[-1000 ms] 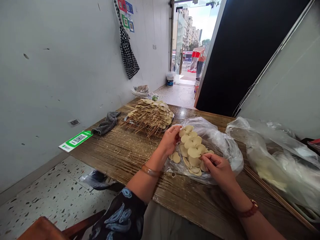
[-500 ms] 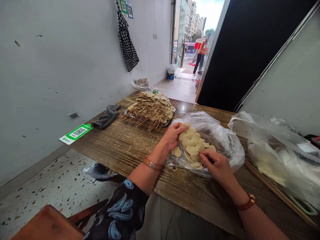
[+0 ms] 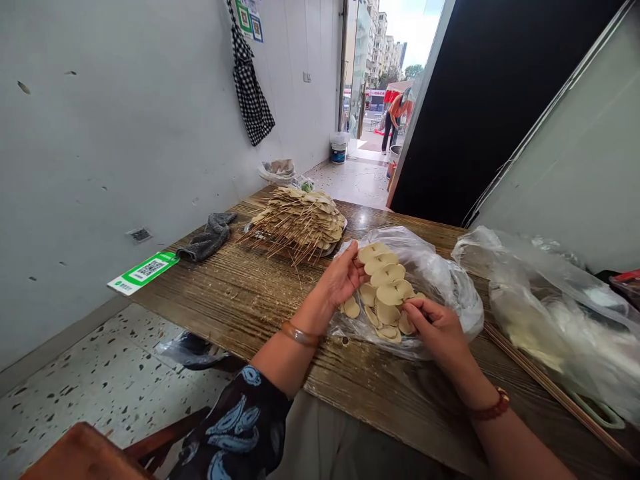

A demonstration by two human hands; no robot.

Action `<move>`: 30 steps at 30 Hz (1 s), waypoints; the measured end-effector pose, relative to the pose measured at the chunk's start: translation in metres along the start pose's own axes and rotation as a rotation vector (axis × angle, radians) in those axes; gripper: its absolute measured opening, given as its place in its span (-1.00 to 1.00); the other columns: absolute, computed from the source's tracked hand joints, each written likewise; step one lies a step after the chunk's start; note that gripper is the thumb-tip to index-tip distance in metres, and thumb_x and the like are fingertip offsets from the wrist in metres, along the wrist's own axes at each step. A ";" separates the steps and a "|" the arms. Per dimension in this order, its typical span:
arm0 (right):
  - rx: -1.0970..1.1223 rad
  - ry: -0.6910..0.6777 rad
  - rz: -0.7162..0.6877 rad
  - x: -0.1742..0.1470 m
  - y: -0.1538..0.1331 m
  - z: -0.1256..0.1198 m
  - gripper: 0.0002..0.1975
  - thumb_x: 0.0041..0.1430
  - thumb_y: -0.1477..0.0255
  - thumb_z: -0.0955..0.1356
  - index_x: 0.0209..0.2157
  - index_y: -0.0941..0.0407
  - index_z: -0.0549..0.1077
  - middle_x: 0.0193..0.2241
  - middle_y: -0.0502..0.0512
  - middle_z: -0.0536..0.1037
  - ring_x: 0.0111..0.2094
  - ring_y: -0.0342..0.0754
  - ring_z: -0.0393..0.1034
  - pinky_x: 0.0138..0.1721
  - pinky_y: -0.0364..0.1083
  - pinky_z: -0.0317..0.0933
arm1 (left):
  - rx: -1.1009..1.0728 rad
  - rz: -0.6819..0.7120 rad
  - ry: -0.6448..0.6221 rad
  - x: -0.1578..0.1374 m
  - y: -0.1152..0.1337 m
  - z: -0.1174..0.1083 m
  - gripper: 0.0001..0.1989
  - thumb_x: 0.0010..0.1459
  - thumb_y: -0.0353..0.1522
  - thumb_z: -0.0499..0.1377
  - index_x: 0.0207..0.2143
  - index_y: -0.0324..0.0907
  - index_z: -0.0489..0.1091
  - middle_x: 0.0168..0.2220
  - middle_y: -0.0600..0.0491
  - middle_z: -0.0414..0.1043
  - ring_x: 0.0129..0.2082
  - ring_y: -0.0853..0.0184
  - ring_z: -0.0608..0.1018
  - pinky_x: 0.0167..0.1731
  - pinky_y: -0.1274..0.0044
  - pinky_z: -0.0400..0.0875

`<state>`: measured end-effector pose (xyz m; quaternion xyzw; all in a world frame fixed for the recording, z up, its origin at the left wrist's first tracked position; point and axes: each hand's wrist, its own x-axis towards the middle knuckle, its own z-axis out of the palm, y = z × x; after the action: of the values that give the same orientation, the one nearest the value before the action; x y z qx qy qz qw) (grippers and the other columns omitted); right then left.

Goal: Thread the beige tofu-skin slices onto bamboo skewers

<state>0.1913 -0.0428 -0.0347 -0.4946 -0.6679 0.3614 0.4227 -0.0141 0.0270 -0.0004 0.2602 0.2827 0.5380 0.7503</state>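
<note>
My right hand (image 3: 440, 330) pinches the near end of a skewer of thin, round, beige slices (image 3: 387, 273); most of the stick is hidden by the overlapping slices. Close to the skewer's far end, my left hand (image 3: 343, 279) is open, thumb raised and fingers loosely extended beside the slices. Whether its fingers touch them I cannot tell. Underneath, loose slices (image 3: 385, 331) lie on a clear plastic bag (image 3: 453, 287) spread over the wooden table (image 3: 250, 293). Farther back, a heap of filled skewers (image 3: 300, 220) rests on a tray, sticks pointing toward me.
Bare sticks (image 3: 555, 390) lie at the right beside another plastic bag (image 3: 560, 320). A grey cloth (image 3: 209, 237) and a green QR-code card (image 3: 147, 270) sit at the table's left edge. Beyond the doorway a person (image 3: 395, 117) bends forward outside.
My left hand has loosened from the slices at the far end, its fingers opening. My right hand keeps its pinch on the skewer. The person outside has bent lower.
</note>
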 end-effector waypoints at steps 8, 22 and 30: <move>0.027 -0.053 0.053 0.000 0.005 0.004 -0.63 0.18 0.12 0.31 -0.32 0.16 0.54 -0.63 -0.02 0.41 -0.61 -0.15 0.21 -0.56 -0.15 0.11 | 0.029 0.085 -0.079 -0.004 -0.010 0.007 -0.78 0.08 -0.35 0.26 -0.23 -0.29 0.46 -0.34 -0.05 0.55 -0.28 0.28 0.59 -0.18 0.46 0.48; -0.169 -0.192 0.056 0.004 0.011 0.002 -0.66 0.06 0.15 0.37 -0.30 0.10 0.64 -0.39 0.12 0.64 -0.38 0.05 0.49 -0.34 -0.05 0.36 | -0.018 0.182 0.080 0.006 -0.008 -0.009 -0.70 -0.14 -0.30 0.36 -0.38 -0.28 0.40 -0.51 0.05 0.45 -0.52 0.38 0.50 -0.42 0.52 0.42; -0.149 0.014 0.076 0.004 -0.003 -0.001 -0.61 -0.02 0.08 0.39 -0.38 0.12 0.63 -0.41 0.16 0.63 -0.41 0.07 0.48 -0.41 -0.05 0.38 | -0.101 0.214 0.076 0.008 -0.012 -0.012 -0.57 -0.03 -0.05 0.28 -0.32 -0.23 0.37 -0.44 0.03 0.45 -0.48 0.38 0.50 -0.44 0.55 0.40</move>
<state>0.1907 -0.0396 -0.0306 -0.5522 -0.6708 0.3232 0.3751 -0.0128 0.0327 -0.0185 0.2302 0.2543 0.6379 0.6895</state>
